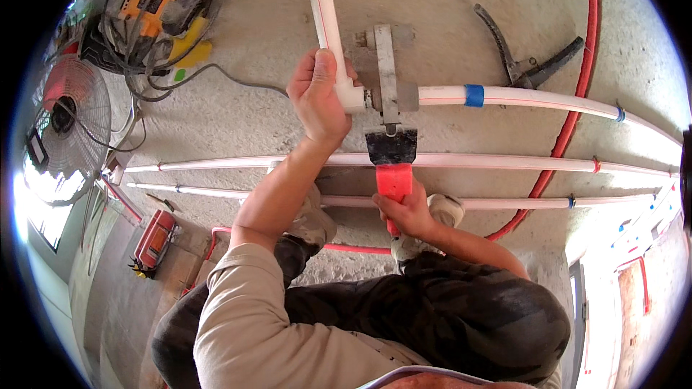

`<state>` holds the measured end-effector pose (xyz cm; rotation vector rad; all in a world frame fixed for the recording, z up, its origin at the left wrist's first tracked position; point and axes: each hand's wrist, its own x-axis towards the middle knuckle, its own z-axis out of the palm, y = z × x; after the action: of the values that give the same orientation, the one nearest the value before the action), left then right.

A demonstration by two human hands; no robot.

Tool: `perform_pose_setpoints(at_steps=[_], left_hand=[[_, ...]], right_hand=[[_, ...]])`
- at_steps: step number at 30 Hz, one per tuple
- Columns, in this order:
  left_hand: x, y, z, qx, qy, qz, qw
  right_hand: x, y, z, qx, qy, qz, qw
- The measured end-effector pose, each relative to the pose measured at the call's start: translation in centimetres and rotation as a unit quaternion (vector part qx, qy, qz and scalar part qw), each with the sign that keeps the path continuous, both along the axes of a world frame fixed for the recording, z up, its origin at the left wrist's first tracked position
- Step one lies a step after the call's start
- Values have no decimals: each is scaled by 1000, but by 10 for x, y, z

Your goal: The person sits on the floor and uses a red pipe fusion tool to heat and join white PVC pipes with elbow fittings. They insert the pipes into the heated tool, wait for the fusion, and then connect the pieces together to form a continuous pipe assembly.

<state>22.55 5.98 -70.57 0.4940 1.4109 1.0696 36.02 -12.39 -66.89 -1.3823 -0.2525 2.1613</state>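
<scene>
My left hand (pixel 321 97) is closed around the lower end of a white pipe (pixel 323 3) with a thin red stripe, just above its white tee or elbow fitting (pixel 351 98). My right hand (pixel 407 209) grips the red handle (pixel 394 181) of a pipe welding iron, whose flat metal heating plate (pixel 388 75) points away from me. The fitting's open side faces the iron's left die, close to it; I cannot tell whether they touch. On the plate's other side, a white pipe (pixel 443 96) with a blue band meets the grey right die (pixel 408 96).
Two white pipes (pixel 504 162) run crosswise over the concrete, near my shoes (pixel 445 209). Black-handled pipe cutters (pixel 530 68) lie at far right, beside a red hose (pixel 562 140). At left are a corded yellow power tool (pixel 148 3), a fan (pixel 68 119) and a red case (pixel 153 240).
</scene>
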Motion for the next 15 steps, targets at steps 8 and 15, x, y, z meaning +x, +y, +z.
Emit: perform_pose_setpoints(at_steps=[8, 15], left_hand=[[3, 0, -1, 12, -1, 2, 1000], [2, 2, 5, -6, 8, -38, 999]], right_hand=[[2, -2, -1, 9, -6, 22, 1000], [21, 20, 6, -24, 42, 147, 988]])
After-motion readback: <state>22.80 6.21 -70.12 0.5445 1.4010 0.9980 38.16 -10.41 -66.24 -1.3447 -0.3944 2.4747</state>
